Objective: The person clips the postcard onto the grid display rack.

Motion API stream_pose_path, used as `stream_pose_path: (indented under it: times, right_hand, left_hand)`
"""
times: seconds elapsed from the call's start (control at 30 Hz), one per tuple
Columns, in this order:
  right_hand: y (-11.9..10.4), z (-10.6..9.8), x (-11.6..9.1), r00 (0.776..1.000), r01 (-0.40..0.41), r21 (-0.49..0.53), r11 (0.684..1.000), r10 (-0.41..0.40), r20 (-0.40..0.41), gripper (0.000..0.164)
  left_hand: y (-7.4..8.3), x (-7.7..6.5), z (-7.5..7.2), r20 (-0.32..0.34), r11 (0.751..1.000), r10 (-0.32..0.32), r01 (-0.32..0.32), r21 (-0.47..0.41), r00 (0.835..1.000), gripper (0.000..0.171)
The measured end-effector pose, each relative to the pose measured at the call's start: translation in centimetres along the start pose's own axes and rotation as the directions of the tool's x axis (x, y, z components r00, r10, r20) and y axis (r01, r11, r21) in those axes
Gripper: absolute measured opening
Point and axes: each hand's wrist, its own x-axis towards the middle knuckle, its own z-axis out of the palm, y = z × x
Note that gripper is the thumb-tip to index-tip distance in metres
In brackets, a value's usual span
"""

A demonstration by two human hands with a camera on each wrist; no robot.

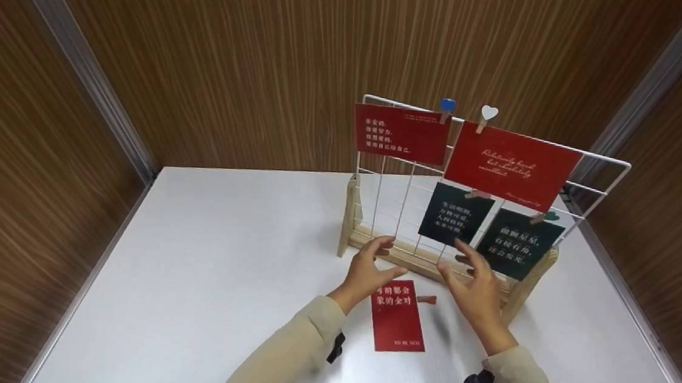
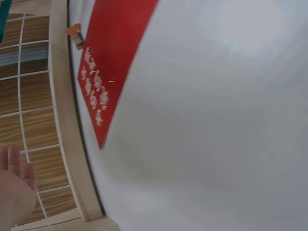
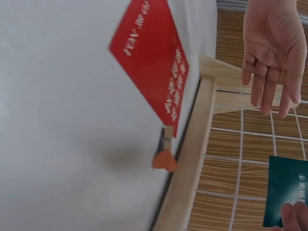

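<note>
My left hand (image 1: 369, 273) is held in front of the rack's wooden base, above the top of a red card (image 1: 397, 324), fingers loosely bent and holding nothing. Facing it, my right hand (image 1: 479, 290) hovers near the dark green cards, also holding nothing, its thumb and fingers spread. The red card with white lettering lies flat on the table between the forearms. Beside its upper right corner lies a small wooden clothespin (image 3: 166, 149) with an orange-red heart. In the right wrist view, some right fingertips (image 3: 291, 216) overlap a dark green card (image 3: 284, 187).
The white wire grid rack (image 1: 410, 200) stands on a wooden base. Two red cards hang along its top, under a blue heart clip (image 1: 447, 105) and a white heart clip (image 1: 489, 112). Two dark green cards hang lower right. Wood-grain walls (image 1: 265, 70) enclose the white table (image 1: 208, 254).
</note>
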Motion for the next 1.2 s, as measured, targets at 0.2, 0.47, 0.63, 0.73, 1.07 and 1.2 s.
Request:
stream_pose_path:
  times: [0.2,0.47,0.63,0.73,1.07,1.2]
  right_hand:
    - [1.0,0.2,-0.7,0.987,-0.057,-0.016,0.998,0.059,0.149,0.058]
    - [2.4,0.4,-1.3,0.937,-0.081,-0.088,0.993,0.106,0.334,0.063]
    - [3.2,0.7,-1.6,0.910,-0.101,-0.115,0.988,0.138,0.391,0.064]
    - [3.6,0.9,-1.8,0.893,-0.106,-0.128,0.986,0.151,0.424,0.061]
    - [4.7,1.4,-2.1,0.878,-0.055,-0.148,0.987,0.118,0.465,0.052]
    - [5.1,1.8,-2.4,0.883,-0.003,-0.154,0.988,0.075,0.464,0.046]
  left_hand:
    - [-1.1,-0.9,-0.1,0.055,0.995,-0.101,0.100,0.030,0.993,0.069]
    - [-2.5,-1.8,-0.4,0.090,0.980,-0.165,0.154,0.124,0.982,0.074]
    - [-3.0,-2.4,-0.5,0.089,0.962,-0.221,0.202,0.183,0.971,0.076]
    - [-3.3,-2.6,-0.6,0.082,0.945,-0.252,0.227,0.236,0.964,0.077]
    - [-4.1,-3.2,-0.4,0.072,0.911,-0.257,0.216,0.352,0.964,0.077]
    - [-4.3,-3.4,-0.2,0.067,0.899,-0.241,0.197,0.391,0.968,0.077]
